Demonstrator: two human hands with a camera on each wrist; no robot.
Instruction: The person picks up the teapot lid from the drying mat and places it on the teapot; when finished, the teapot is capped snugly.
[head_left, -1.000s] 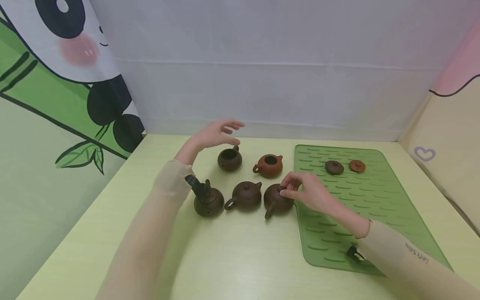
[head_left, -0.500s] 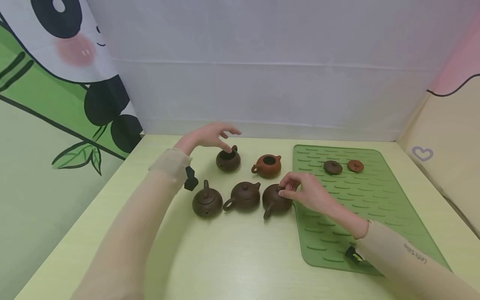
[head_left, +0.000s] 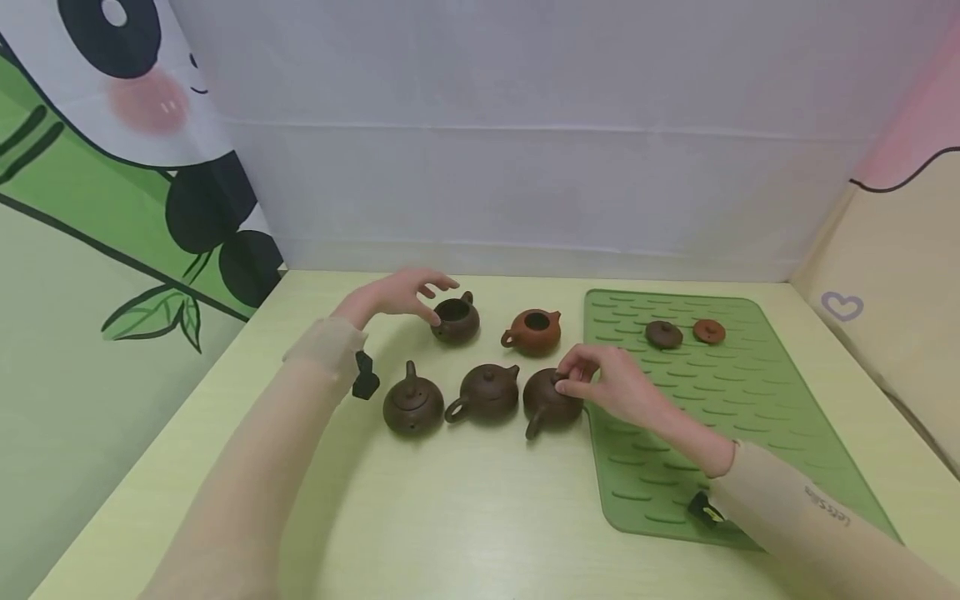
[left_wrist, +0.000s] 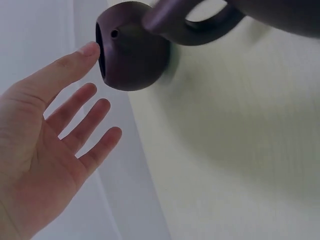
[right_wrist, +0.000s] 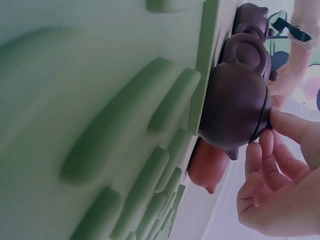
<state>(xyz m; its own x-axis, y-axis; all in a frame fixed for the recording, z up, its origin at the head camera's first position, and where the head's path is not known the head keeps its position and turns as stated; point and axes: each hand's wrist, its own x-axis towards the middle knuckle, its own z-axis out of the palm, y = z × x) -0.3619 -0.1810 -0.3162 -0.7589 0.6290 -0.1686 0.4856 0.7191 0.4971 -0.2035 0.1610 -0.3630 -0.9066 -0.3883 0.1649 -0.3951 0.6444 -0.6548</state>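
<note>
In the head view my left hand (head_left: 396, 293) is beside a lidless dark brown teapot (head_left: 455, 331) at the back left. Its fingers are spread, and in the left wrist view the thumb tip reaches the rim of that teapot (left_wrist: 135, 55). My right hand (head_left: 611, 379) pinches the knob of the lid on a dark brown teapot (head_left: 546, 406) at the front right. The lid sits on the pot. The right wrist view shows thumb and fingertips (right_wrist: 277, 118) at the top of this teapot (right_wrist: 232, 102).
Two more lidded dark teapots stand in the front row, a left one (head_left: 412, 407) and a middle one (head_left: 489, 394). Behind is a lidless reddish teapot (head_left: 537, 337). A green mat (head_left: 697, 417) on the right bears a dark lid (head_left: 663, 335) and a reddish lid (head_left: 708, 332).
My left hand has moved left and lower, from above the lidless dark teapot to its left side. My right hand has stayed on the lid knob.
</note>
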